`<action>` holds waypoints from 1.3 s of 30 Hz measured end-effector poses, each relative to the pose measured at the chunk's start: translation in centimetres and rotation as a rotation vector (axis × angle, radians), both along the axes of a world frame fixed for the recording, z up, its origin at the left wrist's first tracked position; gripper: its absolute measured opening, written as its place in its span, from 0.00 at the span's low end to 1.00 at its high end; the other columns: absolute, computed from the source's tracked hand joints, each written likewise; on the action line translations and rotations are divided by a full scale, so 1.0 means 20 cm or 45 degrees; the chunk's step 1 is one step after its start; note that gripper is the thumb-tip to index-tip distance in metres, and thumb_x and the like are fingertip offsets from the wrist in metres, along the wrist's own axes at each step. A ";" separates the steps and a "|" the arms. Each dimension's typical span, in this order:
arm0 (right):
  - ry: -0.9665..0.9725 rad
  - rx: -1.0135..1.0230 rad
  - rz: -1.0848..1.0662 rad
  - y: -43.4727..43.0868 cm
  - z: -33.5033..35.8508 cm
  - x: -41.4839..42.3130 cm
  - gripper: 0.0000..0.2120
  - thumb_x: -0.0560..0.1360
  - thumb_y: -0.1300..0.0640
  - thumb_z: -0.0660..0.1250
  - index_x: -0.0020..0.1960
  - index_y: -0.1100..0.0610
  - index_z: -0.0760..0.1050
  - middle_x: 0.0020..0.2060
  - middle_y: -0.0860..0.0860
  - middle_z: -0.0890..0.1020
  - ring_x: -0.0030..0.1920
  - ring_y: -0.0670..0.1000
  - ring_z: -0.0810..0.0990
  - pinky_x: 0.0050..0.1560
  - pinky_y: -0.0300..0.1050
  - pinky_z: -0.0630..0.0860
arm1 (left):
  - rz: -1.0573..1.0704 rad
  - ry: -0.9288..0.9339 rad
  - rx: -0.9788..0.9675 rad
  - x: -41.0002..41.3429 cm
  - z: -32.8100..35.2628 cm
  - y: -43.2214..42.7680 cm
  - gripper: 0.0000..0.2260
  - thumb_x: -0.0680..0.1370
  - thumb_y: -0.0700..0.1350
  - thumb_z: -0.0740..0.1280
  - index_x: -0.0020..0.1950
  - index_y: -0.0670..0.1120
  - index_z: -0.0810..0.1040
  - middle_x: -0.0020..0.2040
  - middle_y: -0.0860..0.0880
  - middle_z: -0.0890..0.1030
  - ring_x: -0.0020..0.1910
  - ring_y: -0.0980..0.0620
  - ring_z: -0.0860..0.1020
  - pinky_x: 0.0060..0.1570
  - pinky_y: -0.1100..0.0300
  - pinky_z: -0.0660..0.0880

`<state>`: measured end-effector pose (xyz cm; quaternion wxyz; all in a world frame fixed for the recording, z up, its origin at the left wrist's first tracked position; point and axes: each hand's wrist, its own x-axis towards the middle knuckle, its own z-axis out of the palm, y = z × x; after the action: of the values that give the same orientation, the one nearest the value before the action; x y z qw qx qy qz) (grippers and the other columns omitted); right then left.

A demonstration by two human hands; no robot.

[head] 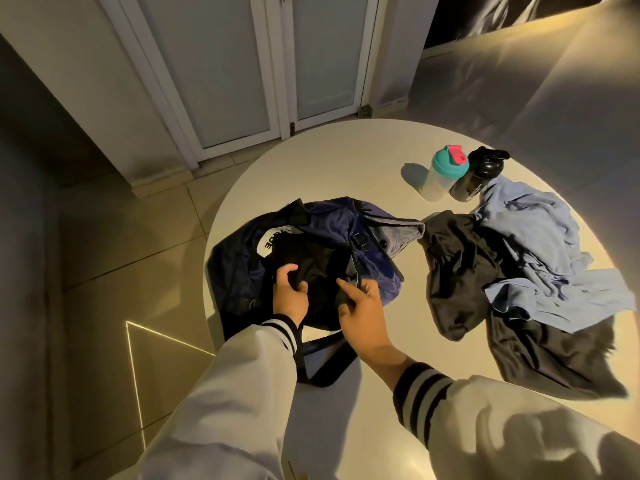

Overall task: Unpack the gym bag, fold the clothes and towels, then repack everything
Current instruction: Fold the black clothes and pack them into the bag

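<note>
A navy gym bag (341, 225) lies open on the round white table (332, 161), with a black garment (311, 261) bunched in its mouth. My left hand (289, 294) grips the left side of that black cloth. My right hand (362, 306) pinches its right edge between thumb and fingers. To the right lie an unfolded black garment (460, 271) and a crumpled light blue shirt (540, 244), partly overlapping. The bag's black strap (322, 363) hangs over the table's near edge.
At the back right of the table stand a clear shaker bottle with a teal and pink lid (441, 174) and a black bottle (478, 174) side by side. White doors (259, 64) and tiled floor (138, 237) lie beyond the table's left edge.
</note>
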<state>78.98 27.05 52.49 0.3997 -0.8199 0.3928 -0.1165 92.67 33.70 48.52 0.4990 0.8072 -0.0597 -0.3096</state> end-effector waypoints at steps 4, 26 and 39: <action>-0.013 0.032 -0.068 -0.01 0.00 0.00 0.27 0.77 0.69 0.63 0.75 0.58 0.69 0.58 0.49 0.64 0.59 0.44 0.63 0.66 0.31 0.61 | -0.315 0.299 0.092 -0.01 0.02 0.03 0.34 0.79 0.48 0.69 0.81 0.57 0.57 0.76 0.48 0.67 0.74 0.45 0.68 0.67 0.54 0.65; 0.008 0.275 0.279 0.03 -0.14 0.63 0.24 0.80 0.67 0.58 0.75 0.57 0.69 0.74 0.55 0.70 0.77 0.54 0.63 0.77 0.44 0.55 | 0.070 0.409 -0.160 0.33 -0.03 0.04 0.26 0.83 0.42 0.60 0.80 0.57 0.59 0.69 0.45 0.74 0.65 0.45 0.75 0.67 0.47 0.73; 0.494 0.215 0.443 -0.07 -0.31 0.71 0.33 0.79 0.59 0.60 0.81 0.50 0.54 0.81 0.45 0.49 0.80 0.49 0.42 0.78 0.52 0.44 | -0.272 -0.243 0.094 0.42 -0.06 0.09 0.31 0.83 0.39 0.58 0.83 0.52 0.50 0.83 0.51 0.47 0.81 0.51 0.44 0.79 0.53 0.44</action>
<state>93.09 25.62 46.29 0.3979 -0.8460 0.3236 0.1461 101.12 35.58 47.26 0.4253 0.8397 -0.1810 -0.2850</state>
